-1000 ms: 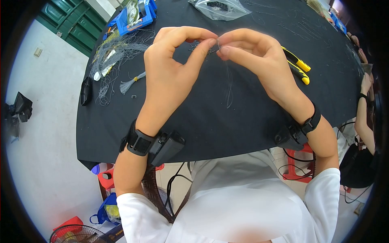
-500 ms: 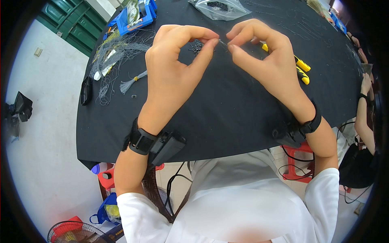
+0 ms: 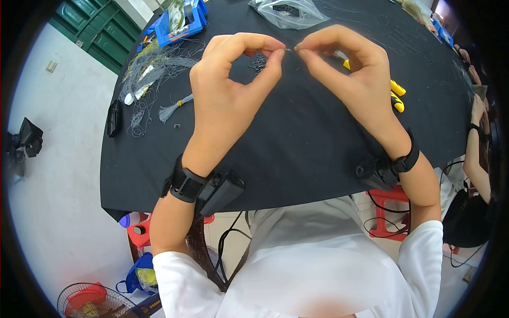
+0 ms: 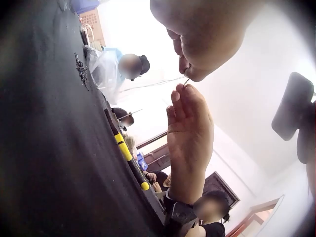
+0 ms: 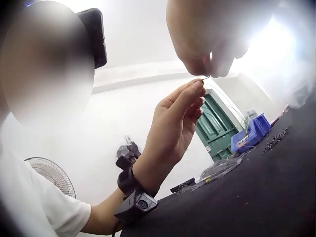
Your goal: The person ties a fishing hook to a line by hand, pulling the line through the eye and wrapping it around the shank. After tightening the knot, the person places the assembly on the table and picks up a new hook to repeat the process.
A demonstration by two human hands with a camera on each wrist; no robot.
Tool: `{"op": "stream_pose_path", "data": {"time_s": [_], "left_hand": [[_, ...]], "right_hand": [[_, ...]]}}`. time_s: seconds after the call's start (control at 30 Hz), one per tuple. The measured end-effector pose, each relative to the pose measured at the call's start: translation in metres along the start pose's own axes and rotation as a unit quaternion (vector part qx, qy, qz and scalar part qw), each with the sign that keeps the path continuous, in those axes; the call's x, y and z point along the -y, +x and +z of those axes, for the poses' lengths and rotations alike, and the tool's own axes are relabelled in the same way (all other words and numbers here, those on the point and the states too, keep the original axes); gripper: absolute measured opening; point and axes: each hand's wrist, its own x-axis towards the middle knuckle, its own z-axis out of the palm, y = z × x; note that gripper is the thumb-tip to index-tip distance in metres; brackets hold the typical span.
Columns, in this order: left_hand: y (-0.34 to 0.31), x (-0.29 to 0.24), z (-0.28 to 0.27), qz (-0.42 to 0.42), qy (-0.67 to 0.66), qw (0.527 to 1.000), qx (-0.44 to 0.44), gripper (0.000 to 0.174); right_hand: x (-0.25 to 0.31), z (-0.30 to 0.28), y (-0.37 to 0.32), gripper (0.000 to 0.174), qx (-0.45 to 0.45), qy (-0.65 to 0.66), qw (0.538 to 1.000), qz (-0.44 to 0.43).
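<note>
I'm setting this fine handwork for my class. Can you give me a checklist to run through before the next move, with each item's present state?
1. Left hand pinches one end of the thin piece: ok.
2. Right hand pinches its other end: ok.
3. Any knot or join in the piece is sound: cannot tell, too small to see.
4. Yellow-handled tool is out of the hands: ok, lying on the table.
5. Loose line is tidied: not ok, it lies tangled at the person's left.
6. Small dark pieces are together: ok, in a pile.
</note>
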Motion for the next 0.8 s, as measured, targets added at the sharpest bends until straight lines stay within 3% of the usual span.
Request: {"op": "stream_pose_path", "data": {"time_s": [0.17, 0.5, 0.8], "left_hand": [[0.0005, -0.0018, -0.0006, -0.003, -0.003, 1.0, 0.005, 0.011], [0.0019, -0.0037, 0.0026, -0.003, -0.014, 1.0, -0.02, 0.01], [-0.0003, -0.0019, 0.0015, -0.007, -0.01, 1.0, 0.009, 0.012]], "right_hand": [[-0.006, 0.0072, -0.0002, 0.009, -0.046, 0.079, 0.995, 0.032], [-0.0067, 0.0071, -0.0003, 0.013, -0.032, 0.11, 0.993, 0.038], [-0.0054, 0.0068, -0.0003, 0.014, -0.006, 0.127, 0.991, 0.038]]}}
